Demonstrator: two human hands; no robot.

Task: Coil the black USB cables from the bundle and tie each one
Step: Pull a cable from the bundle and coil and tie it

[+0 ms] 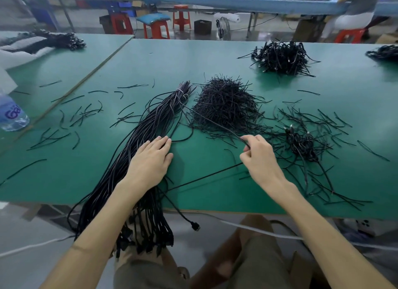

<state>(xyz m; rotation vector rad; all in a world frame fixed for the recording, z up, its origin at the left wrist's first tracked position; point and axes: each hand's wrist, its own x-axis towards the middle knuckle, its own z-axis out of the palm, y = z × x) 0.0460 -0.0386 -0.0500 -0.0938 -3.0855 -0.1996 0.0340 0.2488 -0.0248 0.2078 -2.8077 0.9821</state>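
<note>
Left hand point(150, 159): flat, palm down, fingers straight and together, pressing on bundle; forearm reaching in from lower left.
Right hand point(259, 157): fingers curled, thumb and fingertips pinching one cable; knuckles up.
Bundle point(137, 142): lying diagonally on table point(215, 56), bound near far end, plug ends hanging over near edge.
Cable point(206, 177): running from bundle's far end to right hand, then back left across table; plug point(195, 226) dangling below edge.
Ties point(224, 103): heaped just beyond right hand.

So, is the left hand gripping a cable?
No, the left hand lies flat, fingers straight, on the long black cable bundle.
</note>
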